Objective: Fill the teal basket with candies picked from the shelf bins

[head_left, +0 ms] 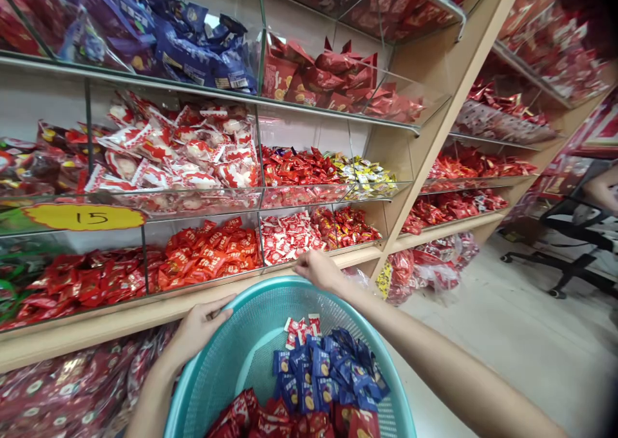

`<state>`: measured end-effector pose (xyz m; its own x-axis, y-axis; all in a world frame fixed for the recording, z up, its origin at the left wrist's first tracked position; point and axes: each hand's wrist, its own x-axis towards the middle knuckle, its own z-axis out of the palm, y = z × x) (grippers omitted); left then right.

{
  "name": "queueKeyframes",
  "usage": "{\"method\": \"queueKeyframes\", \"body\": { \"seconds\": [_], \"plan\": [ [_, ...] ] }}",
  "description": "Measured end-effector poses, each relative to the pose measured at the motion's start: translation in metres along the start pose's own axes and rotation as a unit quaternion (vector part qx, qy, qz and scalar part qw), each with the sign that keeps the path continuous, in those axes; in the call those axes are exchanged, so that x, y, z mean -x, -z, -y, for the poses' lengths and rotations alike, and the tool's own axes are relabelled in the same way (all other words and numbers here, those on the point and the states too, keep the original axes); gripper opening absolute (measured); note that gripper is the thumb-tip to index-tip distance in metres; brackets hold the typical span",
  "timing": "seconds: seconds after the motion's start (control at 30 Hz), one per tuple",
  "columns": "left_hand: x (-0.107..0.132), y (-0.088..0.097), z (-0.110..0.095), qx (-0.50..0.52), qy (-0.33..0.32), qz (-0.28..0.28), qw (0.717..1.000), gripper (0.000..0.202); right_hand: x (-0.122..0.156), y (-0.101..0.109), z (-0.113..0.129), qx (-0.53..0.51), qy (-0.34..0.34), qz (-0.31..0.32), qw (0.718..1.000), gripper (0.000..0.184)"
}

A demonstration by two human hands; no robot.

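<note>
A teal plastic basket (205, 367) with mesh sides is in front of me. My left hand (205, 325) grips its left rim, thumb and fingers over the edge. Inside lie several blue candy packets (313, 373), larger red packets (275, 418) and a small group of red-and-white candies (302, 328). My right hand (318, 272) is above the basket's far rim, at the front of a compartment of red-and-white wrapped candies (288, 235). Its fingers are curled closed, and whatever they may hold is hidden.
Glass-divided shelves (203, 90) hold wrapped sweets in several colours. A yellow price tag (85, 217) reading 15 hangs on the left. Bagged goods (429, 261) sit on the floor by the wooden upright (434, 129). An office chair (574, 245) and part of a person's arm (603, 190) appear at right.
</note>
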<state>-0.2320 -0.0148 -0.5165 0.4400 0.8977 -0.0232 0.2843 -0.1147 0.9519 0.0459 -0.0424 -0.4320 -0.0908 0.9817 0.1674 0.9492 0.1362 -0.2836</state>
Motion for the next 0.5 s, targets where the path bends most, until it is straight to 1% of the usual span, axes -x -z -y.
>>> {"method": "queueKeyframes", "body": {
  "seconds": [0.07, 0.17, 0.23, 0.3, 0.4, 0.5],
  "plan": [
    [-0.001, 0.001, 0.001, -0.006, -0.007, -0.001, 1.000, 0.060, -0.020, 0.013, 0.004, -0.014, 0.010, -0.027, 0.999, 0.018],
    [-0.002, 0.001, 0.004, -0.019, -0.021, -0.005, 1.000, 0.057, -0.046, 0.021, 0.003, 0.020, 0.021, -0.048, 0.998, 0.019],
    [-0.002, 0.001, 0.005, -0.015, -0.029, -0.010, 0.999, 0.054, -0.059, 0.019, 0.002, 0.051, 0.034, -0.047, 0.997, 0.022],
    [-0.001, 0.000, 0.004, 0.000, -0.034, -0.011, 0.999, 0.054, -0.067, 0.015, 0.001, 0.071, 0.047, -0.033, 0.996, 0.022],
    [0.000, 0.000, 0.002, 0.011, -0.030, -0.008, 0.999, 0.054, -0.073, 0.009, 0.003, 0.094, 0.051, -0.012, 0.994, 0.021],
    [0.000, 0.000, 0.002, -0.007, -0.030, -0.009, 0.999, 0.053, -0.075, 0.005, 0.005, 0.104, 0.047, -0.007, 0.993, 0.021]
  ]
}}
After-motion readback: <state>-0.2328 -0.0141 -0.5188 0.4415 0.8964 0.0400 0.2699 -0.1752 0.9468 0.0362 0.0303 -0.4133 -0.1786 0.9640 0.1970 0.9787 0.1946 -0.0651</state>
